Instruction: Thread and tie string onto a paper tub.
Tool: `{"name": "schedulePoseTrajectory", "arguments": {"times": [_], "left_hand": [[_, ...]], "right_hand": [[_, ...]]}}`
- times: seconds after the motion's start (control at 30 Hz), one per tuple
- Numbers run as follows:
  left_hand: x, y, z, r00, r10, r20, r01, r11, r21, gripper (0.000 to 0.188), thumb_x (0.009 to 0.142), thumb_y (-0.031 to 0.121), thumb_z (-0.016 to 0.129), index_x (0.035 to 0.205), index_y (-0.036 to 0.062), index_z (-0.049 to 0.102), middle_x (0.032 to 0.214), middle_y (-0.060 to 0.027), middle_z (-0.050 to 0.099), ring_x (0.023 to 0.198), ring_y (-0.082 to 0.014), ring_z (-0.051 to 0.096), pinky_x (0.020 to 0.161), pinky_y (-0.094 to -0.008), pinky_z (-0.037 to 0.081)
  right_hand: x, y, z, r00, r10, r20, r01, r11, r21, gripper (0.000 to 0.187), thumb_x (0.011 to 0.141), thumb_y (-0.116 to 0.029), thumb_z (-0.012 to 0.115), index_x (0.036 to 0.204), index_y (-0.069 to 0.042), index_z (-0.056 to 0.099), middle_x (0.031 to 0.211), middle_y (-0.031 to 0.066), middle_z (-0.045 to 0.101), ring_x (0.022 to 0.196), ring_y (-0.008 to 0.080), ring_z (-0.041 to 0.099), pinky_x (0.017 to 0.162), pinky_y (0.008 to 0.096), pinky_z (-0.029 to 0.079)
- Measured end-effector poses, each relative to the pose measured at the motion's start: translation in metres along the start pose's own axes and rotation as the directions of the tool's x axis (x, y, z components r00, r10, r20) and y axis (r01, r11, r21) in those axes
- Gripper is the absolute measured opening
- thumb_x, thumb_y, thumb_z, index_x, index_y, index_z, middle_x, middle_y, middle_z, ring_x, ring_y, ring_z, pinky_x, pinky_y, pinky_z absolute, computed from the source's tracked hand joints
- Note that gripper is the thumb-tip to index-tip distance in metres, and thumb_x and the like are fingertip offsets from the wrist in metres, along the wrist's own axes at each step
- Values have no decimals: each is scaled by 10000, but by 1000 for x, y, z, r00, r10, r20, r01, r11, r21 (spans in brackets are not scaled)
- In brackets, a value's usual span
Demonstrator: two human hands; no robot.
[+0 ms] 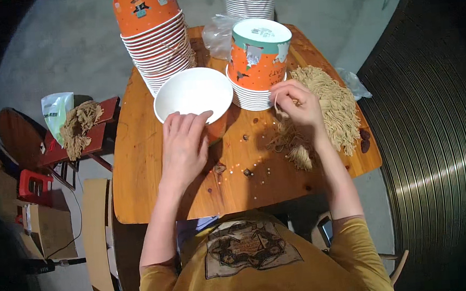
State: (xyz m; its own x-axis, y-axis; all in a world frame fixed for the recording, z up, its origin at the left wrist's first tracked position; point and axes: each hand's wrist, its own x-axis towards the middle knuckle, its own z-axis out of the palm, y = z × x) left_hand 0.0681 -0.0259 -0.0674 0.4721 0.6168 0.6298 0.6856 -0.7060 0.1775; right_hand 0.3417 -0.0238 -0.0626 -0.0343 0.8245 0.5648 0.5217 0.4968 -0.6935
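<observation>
A white-lined paper tub point(192, 94) lies tipped on the wooden table, its mouth facing me. My left hand point(183, 146) has its fingers hooked over the near rim, closed on it. To the right, my right hand point(299, 107) is closed in a pinch, with a thin pale strand of string point(277, 103) at its fingertips. Below that hand lies a loose tangle of brown strings point(292, 141). A large bundle of tan strings point(330, 106) spreads just beyond my right wrist. Upside down behind my right hand stands an orange and green printed paper tub stack point(259, 62).
A tall, leaning stack of nested tubs point(156, 48) stands at the table's back left, with another stack point(251, 1) behind. A clear plastic bag point(219, 37) sits between them. Small pale bits and dark scraps point(247, 172) dot the table point(153, 167). More strings point(82, 126) hang over a red bench.
</observation>
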Motion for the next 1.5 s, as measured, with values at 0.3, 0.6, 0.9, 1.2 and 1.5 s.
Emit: {"name": "schedulePoseTrajectory", "arguments": {"times": [0.3, 0.6, 0.9, 1.2, 1.5], "left_hand": [[-33, 58, -27, 908, -383, 168, 402, 690, -602, 313, 912, 143, 571, 1200, 21, 544, 916, -108, 568, 797, -187, 581, 710, -294, 471], [-54, 45, -24, 803, -495, 332, 589, 572, -572, 136, 940, 130, 532, 970, 14, 596, 710, -27, 567, 655, -103, 557, 614, -261, 459], [-38, 52, -8, 813, -478, 333, 524, 349, -777, 125, 897, 120, 609, 985, 31, 606, 855, 20, 474, 747, -72, 446, 702, -202, 396], [-31, 53, -5, 797, -537, 276, 481, 289, -828, 104, 887, 114, 631, 904, 11, 626, 817, 0, 501, 745, -64, 477, 674, -200, 409], [-1, 32, -8, 969, -158, -190, 138, 984, -113, 187, 800, 94, 681, 952, 21, 600, 880, -111, 550, 870, -290, 546, 781, -351, 421]], "right_hand": [[-39, -84, 66, 885, -415, 211, 457, 863, -215, 133, 719, -85, 657, 833, -58, 594, 771, 78, 538, 684, 248, 578, 593, 359, 482], [-56, -78, 78, 946, -196, 257, 213, 976, -37, 84, 818, -130, 572, 800, -50, 589, 726, 96, 548, 651, 280, 586, 577, 370, 479], [-57, -72, 70, 953, -146, 266, 146, 989, 18, 115, 843, -161, 558, 826, -48, 573, 718, 126, 556, 644, 306, 586, 584, 410, 476], [-60, -72, 74, 967, 100, 234, -154, 962, 225, 127, 848, -140, 607, 899, -26, 629, 723, 151, 601, 669, 276, 626, 613, 365, 491], [-58, -54, 73, 984, 131, 119, -159, 947, 279, 75, 860, -46, 602, 856, -3, 664, 731, 34, 616, 663, 92, 546, 612, 235, 429]]}}
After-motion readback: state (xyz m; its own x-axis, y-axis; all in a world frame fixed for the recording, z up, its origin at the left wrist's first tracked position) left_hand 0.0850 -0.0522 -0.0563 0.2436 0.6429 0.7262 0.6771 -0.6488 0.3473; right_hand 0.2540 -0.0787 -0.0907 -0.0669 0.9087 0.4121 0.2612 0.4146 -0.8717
